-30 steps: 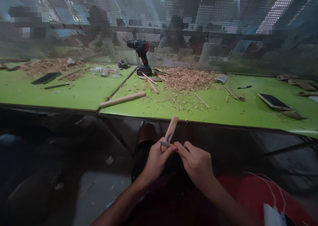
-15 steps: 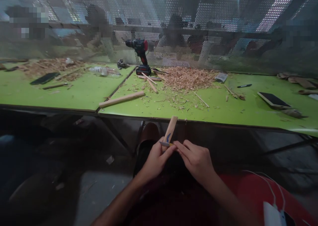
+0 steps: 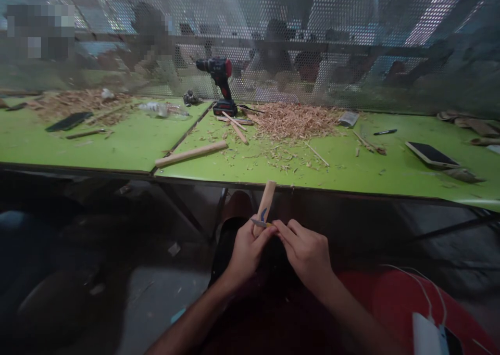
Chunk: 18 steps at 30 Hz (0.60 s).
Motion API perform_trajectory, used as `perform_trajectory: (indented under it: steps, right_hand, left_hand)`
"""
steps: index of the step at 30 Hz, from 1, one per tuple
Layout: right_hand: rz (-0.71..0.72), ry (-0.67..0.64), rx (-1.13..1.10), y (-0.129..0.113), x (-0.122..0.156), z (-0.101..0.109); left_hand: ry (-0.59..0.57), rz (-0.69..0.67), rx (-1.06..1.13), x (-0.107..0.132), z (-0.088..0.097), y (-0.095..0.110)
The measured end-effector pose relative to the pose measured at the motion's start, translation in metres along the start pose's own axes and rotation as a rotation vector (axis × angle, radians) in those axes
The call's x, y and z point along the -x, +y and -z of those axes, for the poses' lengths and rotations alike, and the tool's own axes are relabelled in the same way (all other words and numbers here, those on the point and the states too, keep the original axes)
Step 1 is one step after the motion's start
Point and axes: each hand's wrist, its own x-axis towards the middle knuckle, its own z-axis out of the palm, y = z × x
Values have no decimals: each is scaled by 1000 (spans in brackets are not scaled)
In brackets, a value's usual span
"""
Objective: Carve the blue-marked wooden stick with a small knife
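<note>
Held in my left hand (image 3: 245, 248) is a pale flat strip of wood (image 3: 267, 194) with a blue mark on its face, its far end pointing toward the table edge. My right hand (image 3: 308, 245) is closed on a knife (image 3: 259, 223) with a yellow handle. Its blade lies across the wood near the blue mark, close to my left fingers. The left thumb reaches over to the knife beside my right fingertips. Both hands are over my lap, in front of the table; the near end of the wood is hidden by my left hand.
On the green table (image 3: 187, 174) are a round wooden stick (image 3: 191, 153), a cordless drill (image 3: 221, 84), a heap of wood shavings (image 3: 299, 121), a pen (image 3: 385, 132) and a phone (image 3: 432, 154). Behind stands a perforated screen (image 3: 250, 42). A white power bank (image 3: 425, 334) with cables lies lower right.
The wood strip has turned slightly, its far end shifting left. The knife blade has tilted and moved up a little along the wood. Both hands keep their grips.
</note>
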Motion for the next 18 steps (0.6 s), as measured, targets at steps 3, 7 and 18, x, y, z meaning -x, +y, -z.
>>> perform_trajectory:
  steps: [3,7,18]
  right_hand:
    - [-18,11,5,-3,0,0]
    - [-53,26,20,-8,4,-1]
    - [28,-43,-106,6,3,-2]
  left_hand:
    - [15,4,-5,-1,1,2]
    - [15,8,-1,1,0,3]
    - [-111,4,-12,-2,3,5]
